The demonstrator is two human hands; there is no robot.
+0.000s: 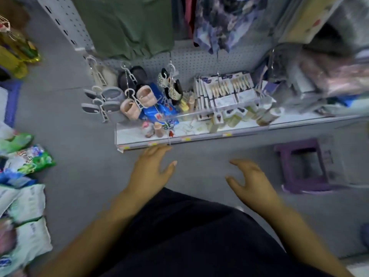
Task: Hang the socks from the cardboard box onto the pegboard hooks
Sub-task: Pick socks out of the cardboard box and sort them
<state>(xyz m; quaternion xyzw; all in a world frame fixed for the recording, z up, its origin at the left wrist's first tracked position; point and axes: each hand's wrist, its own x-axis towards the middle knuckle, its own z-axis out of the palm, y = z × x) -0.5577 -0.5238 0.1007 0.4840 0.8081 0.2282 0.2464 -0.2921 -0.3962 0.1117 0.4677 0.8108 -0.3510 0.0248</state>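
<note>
Between hangs: left hand and right hand spread wide, empty, near shelf edge. Pegboard far, socks hung left. Cardboard box unseen; next: fetch 1 pair.

At the upper left of the frame a plain olive-green garment hangs before me, beside a purple-and-white blotched fabric. Peach socks and grey socks hang centre-left. The pegboard is pale grey, dotted. The stool at right is purple.
</note>
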